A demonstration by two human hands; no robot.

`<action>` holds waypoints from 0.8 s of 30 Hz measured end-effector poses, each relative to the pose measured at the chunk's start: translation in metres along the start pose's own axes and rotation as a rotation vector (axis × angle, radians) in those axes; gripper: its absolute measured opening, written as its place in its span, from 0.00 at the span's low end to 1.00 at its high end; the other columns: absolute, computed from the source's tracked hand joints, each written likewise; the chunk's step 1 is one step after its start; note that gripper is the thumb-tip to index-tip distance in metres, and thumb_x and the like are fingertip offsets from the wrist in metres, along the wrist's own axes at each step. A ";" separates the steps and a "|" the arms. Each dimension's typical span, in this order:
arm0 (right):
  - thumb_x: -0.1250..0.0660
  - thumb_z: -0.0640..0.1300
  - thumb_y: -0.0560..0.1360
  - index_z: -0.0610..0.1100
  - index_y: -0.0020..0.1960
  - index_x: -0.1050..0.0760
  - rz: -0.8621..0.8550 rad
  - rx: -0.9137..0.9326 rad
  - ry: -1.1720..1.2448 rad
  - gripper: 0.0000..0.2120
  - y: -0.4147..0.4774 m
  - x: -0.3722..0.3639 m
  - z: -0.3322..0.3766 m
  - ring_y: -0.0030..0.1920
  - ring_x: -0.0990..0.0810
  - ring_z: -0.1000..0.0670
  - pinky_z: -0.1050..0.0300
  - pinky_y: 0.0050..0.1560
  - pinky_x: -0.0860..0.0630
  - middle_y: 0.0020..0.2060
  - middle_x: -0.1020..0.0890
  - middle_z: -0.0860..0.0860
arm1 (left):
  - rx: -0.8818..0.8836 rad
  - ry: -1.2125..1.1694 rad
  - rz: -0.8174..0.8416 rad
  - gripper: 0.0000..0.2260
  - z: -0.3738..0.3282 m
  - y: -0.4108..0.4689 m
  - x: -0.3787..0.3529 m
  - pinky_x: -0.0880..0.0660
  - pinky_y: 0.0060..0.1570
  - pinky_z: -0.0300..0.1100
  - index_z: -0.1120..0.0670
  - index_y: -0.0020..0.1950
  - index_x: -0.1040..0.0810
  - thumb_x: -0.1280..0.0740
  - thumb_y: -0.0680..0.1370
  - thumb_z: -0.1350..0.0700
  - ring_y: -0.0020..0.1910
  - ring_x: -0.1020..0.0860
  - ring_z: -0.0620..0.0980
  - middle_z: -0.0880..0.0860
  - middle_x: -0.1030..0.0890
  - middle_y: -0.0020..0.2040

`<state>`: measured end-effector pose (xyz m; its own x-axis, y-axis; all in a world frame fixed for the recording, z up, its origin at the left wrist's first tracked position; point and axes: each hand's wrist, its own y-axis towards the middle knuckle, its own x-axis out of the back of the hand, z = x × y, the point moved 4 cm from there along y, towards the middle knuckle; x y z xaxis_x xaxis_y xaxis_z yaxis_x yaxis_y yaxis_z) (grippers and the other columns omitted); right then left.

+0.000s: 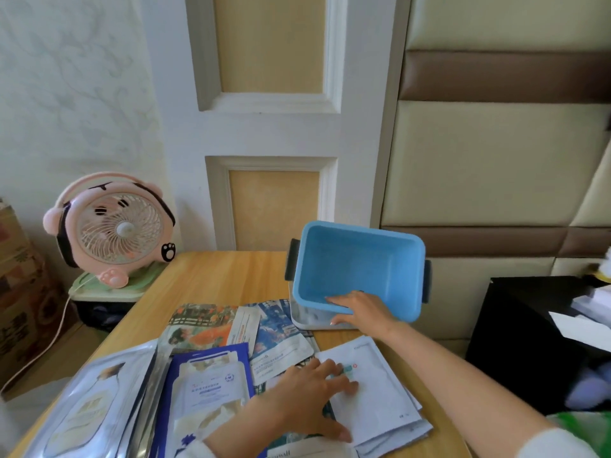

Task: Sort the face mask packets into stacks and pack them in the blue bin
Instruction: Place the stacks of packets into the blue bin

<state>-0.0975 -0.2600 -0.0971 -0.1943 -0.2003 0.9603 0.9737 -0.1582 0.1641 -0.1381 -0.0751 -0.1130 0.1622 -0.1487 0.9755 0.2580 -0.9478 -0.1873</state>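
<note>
Blue plastic bin looks light and stiff; the right hand grips its near rim. The left hand presses flat fingers on thin white packets, probably slippery; better pinch an edge.

We see a round pink plastic fan just beside the light wooden table, and a brown cardboard box further left.

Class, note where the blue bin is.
Head view: the blue bin sits far right on the table, beyond the packets; the right hand grips its near rim.
</note>
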 end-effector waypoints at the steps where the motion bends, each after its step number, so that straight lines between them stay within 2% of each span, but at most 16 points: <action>1: 0.32 0.57 0.72 0.57 0.70 0.34 0.034 0.014 0.011 0.28 -0.002 -0.002 -0.003 0.66 0.30 0.49 0.56 0.65 0.33 0.68 0.28 0.53 | 0.002 -0.010 0.003 0.31 0.000 0.000 0.000 0.37 0.64 0.54 0.42 0.73 0.42 0.36 0.73 0.37 0.71 0.41 0.53 0.50 0.43 0.74; 5: 0.31 0.55 0.72 0.61 0.72 0.38 0.181 0.041 -0.039 0.31 -0.010 -0.007 -0.014 0.70 0.36 0.49 0.53 0.72 0.39 0.72 0.35 0.57 | 0.001 -0.023 0.020 0.31 0.001 0.001 -0.002 0.37 0.64 0.52 0.41 0.73 0.42 0.36 0.73 0.36 0.71 0.42 0.52 0.48 0.43 0.75; 12: 0.41 0.60 0.76 0.60 0.76 0.54 0.294 -0.047 -0.143 0.33 0.002 -0.026 -0.007 0.76 0.51 0.47 0.47 0.75 0.53 0.77 0.51 0.53 | 0.006 0.000 -0.003 0.31 -0.001 -0.002 -0.002 0.37 0.64 0.52 0.42 0.74 0.43 0.37 0.74 0.37 0.71 0.41 0.53 0.49 0.43 0.75; 15: 0.42 0.61 0.77 0.60 0.76 0.55 0.340 -0.074 -0.140 0.33 0.006 -0.029 -0.005 0.77 0.54 0.47 0.46 0.75 0.56 0.77 0.53 0.51 | 0.018 -0.059 0.000 0.31 0.001 -0.007 -0.003 0.41 0.68 0.53 0.41 0.75 0.45 0.37 0.75 0.38 0.74 0.45 0.52 0.47 0.47 0.77; 18: 0.38 0.55 0.77 0.55 0.76 0.48 0.277 -0.084 -0.049 0.32 -0.002 -0.020 0.000 0.76 0.48 0.47 0.51 0.75 0.51 0.77 0.46 0.50 | 0.072 -0.285 -0.105 0.31 0.010 -0.024 0.002 0.38 0.70 0.49 0.41 0.74 0.43 0.35 0.75 0.41 0.74 0.43 0.48 0.43 0.48 0.77; 21: 0.34 0.53 0.75 0.50 0.71 0.33 0.077 -0.081 0.088 0.25 -0.022 -0.006 0.006 0.70 0.36 0.49 0.55 0.69 0.40 0.70 0.31 0.51 | 0.147 -0.416 -0.275 0.27 0.033 -0.057 0.006 0.34 0.67 0.41 0.43 0.71 0.37 0.36 0.74 0.39 0.71 0.37 0.44 0.41 0.43 0.75; 23: 0.31 0.52 0.73 0.50 0.56 0.20 -0.100 -0.071 0.206 0.13 -0.040 0.002 0.015 0.60 0.26 0.52 0.54 0.61 0.30 0.57 0.21 0.54 | 0.196 -0.401 -0.328 0.31 0.050 -0.080 0.002 0.32 0.64 0.38 0.43 0.67 0.33 0.43 0.69 0.30 0.68 0.33 0.41 0.40 0.40 0.73; 24: 0.29 0.50 0.72 0.48 0.46 0.19 -0.181 -0.063 0.304 0.07 -0.048 0.005 0.021 0.53 0.23 0.52 0.52 0.56 0.26 0.50 0.18 0.54 | 0.218 -0.393 -0.341 0.32 0.057 -0.089 0.000 0.30 0.62 0.37 0.43 0.66 0.31 0.46 0.67 0.27 0.66 0.31 0.41 0.40 0.38 0.73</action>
<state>-0.1422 -0.2332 -0.0956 -0.3988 -0.4407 0.8042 0.9128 -0.2749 0.3020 -0.1067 0.0249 -0.1032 0.3669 0.3116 0.8765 0.5422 -0.8373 0.0706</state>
